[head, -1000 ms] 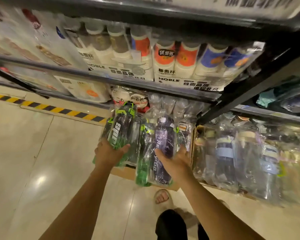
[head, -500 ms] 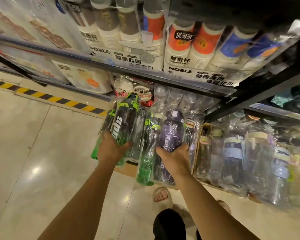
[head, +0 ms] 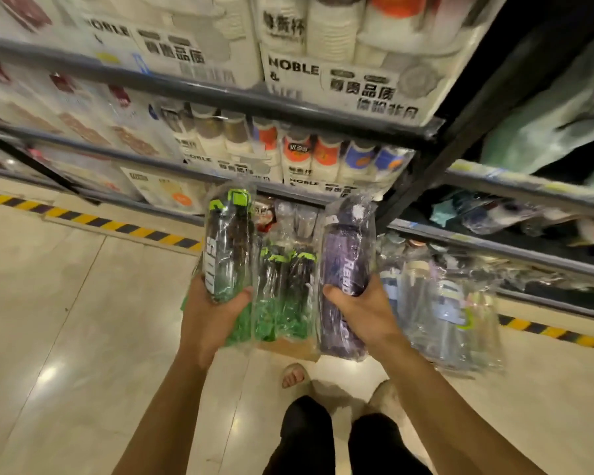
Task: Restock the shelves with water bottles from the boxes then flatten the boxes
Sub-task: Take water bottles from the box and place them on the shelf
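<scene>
My left hand [head: 210, 320] grips a green-and-black water bottle [head: 227, 245] wrapped in clear plastic, held upright. My right hand [head: 360, 310] grips a purple bottle [head: 345, 269] in the same kind of wrap. Both bottles are lifted above a cardboard box [head: 288, 347] on the floor, where more green-and-black bottles [head: 285, 289] stand packed. To the right, a second group of clear and pale wrapped bottles [head: 439, 310] stands by the lowest shelf; whether they sit in a box is hidden.
Dark metal shelves [head: 240, 97] ahead carry packs of paper cups [head: 323, 156]. A black upright post [head: 436, 162] divides them from shelves at the right with bagged goods. Yellow-black floor tape [head: 93, 221] runs along the shelf base. My feet [head: 294, 375] stand on the tiled floor.
Both hands have lifted one bottle each up and out of the box and moved them apart. The camera has tilted up, showing a higher shelf of cups.
</scene>
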A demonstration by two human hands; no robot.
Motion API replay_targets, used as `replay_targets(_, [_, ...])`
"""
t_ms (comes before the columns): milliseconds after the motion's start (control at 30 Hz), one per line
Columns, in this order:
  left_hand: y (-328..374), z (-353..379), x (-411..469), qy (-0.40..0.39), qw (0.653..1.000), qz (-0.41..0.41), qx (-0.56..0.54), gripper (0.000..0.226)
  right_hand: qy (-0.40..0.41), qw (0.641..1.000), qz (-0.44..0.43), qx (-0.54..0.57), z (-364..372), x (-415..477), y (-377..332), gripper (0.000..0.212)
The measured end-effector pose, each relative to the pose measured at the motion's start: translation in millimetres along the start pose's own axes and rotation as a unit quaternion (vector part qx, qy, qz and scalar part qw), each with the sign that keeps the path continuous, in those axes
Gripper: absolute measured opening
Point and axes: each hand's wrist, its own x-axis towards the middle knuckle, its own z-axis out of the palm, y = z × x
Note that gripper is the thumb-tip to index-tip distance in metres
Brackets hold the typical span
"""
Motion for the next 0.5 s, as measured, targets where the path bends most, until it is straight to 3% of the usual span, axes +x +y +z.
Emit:
replay_targets(267, [164, -16, -119, -0.045, 0.987, 0.152, -0.025, 0.052, 0.043, 0.986, -0.153, 0.051, -130, -121, -80, 0.051])
replay_targets(300, [182, -17, -132, -0.048, 0.985, 0.162, -0.033, 0.066, 0.054, 0.981, -0.178, 0.052, -147, -133, -89, 0.050])
replay_targets(400, [235, -14, -173, -0.065, 0.982, 0.173, -0.038, 0.137, 0.072, 0.966, -0.240, 0.060, -200, -165, -113, 0.051])
replay_targets(433, [253, -12, -187, -0.067, 0.981, 0.179, -0.046, 0.146, 0.079, 0.961, -0.258, 0.063, -219, -174, -120, 0.051])
replay_targets(500, [289, -4, -214, -0.066, 0.973, 0.210, -0.068, 0.138, 0.099, 0.948, -0.297, 0.063, -258, -192, -132, 0.051])
